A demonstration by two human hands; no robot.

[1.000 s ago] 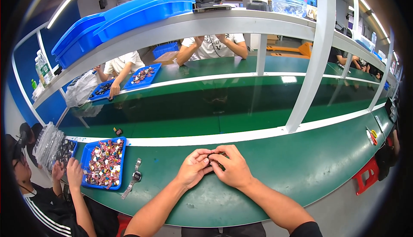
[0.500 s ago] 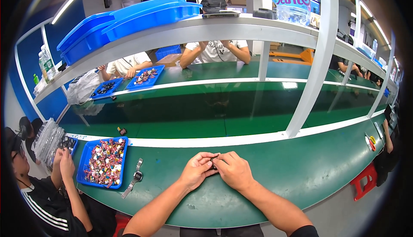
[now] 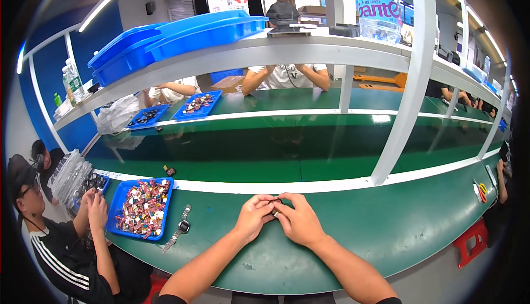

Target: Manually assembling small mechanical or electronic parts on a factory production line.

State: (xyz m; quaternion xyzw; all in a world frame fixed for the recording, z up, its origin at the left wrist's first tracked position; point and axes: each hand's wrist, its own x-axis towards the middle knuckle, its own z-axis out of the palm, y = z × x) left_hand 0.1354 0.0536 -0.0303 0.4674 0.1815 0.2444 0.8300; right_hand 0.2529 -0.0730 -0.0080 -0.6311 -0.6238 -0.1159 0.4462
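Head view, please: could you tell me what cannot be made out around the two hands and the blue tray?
- Small dark part, head view: pinched between the left hand and right hand; fingers hide most of it, so its kind is unclear.
- Contents of the blue tray: many small colourful pieces, too small to identify.
- Wristwatch on the green table: dial too small to read.
- Red stool: partly hidden behind the table edge.

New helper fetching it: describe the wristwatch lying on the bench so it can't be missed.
Start at the green workbench, then find the blue tray of small mixed parts at the person's left. The wristwatch lies just right of that tray, left of the left hand: the only loose metal-banded piece there.
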